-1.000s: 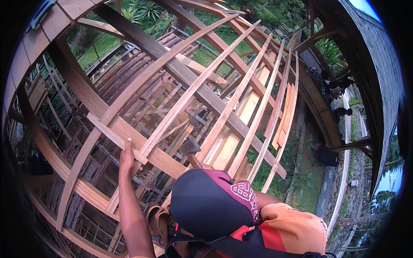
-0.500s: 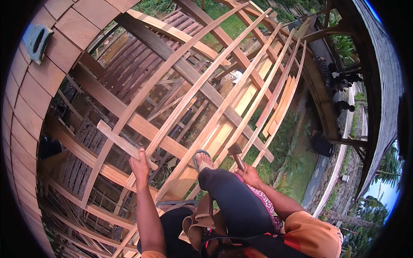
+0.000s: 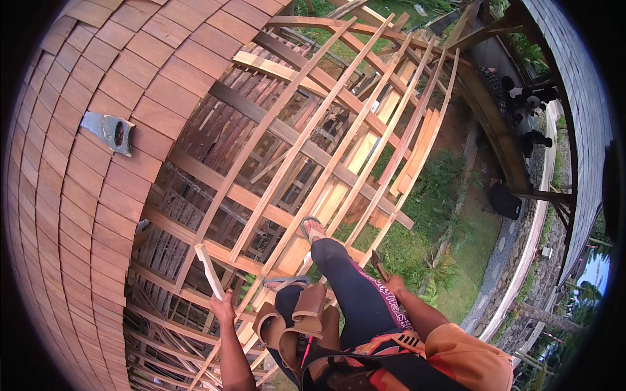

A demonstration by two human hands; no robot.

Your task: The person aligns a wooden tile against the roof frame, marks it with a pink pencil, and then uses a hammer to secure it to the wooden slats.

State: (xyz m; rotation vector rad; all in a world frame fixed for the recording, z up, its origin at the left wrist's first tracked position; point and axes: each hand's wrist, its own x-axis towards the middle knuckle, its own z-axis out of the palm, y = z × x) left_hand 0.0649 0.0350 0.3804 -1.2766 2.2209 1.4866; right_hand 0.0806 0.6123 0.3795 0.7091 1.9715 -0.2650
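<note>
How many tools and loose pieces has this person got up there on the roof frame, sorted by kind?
Hand saw, lying on the shingles: 1
Hammer, in the right hand: 1
Short wooden strip, in the left hand: 1
Leather tool pouch at the waist: 1
Sandals, one on each foot: 2
Total: 6

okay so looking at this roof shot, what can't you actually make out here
Head view:
- Hammer: the right hand covers its handle; the head is small and dark.
- Wood strip: the left hand hides its lower end.
- Saw: teeth too small.
- Tool pouch: its contents do not show.
</note>
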